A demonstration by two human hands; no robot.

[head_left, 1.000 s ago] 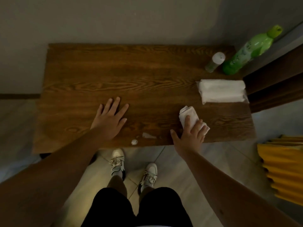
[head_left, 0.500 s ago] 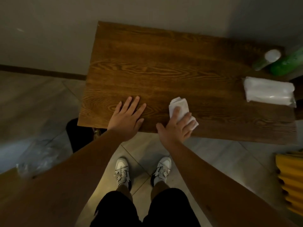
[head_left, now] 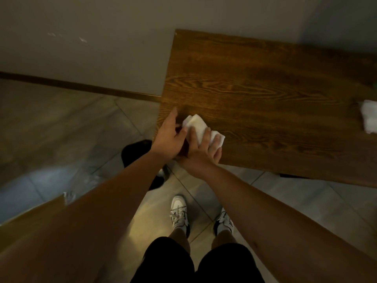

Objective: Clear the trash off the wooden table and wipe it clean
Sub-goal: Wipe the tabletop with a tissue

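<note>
The wooden table [head_left: 265, 88] fills the upper right of the head view. A folded white tissue [head_left: 195, 124] lies on its front left corner. My right hand [head_left: 204, 152] presses down on the tissue with fingers spread over it. My left hand [head_left: 167, 139] stands on its edge at the table's left rim, cupped right beside the tissue, thumb touching it. Nothing is visible inside the left hand. The small scraps of trash are hidden by my hands or out of sight.
A white packet [head_left: 369, 117] lies at the table's right, cut off by the frame edge. A black bin [head_left: 136, 152] stands on the tiled floor below the table corner. Crumpled clear plastic [head_left: 81, 180] lies left of it, beside another wooden edge [head_left: 30, 213].
My right hand slid the tissue left along the front edge to the table's left corner. My left hand moved off the tabletop and cupped against the left rim. The view swung left.
</note>
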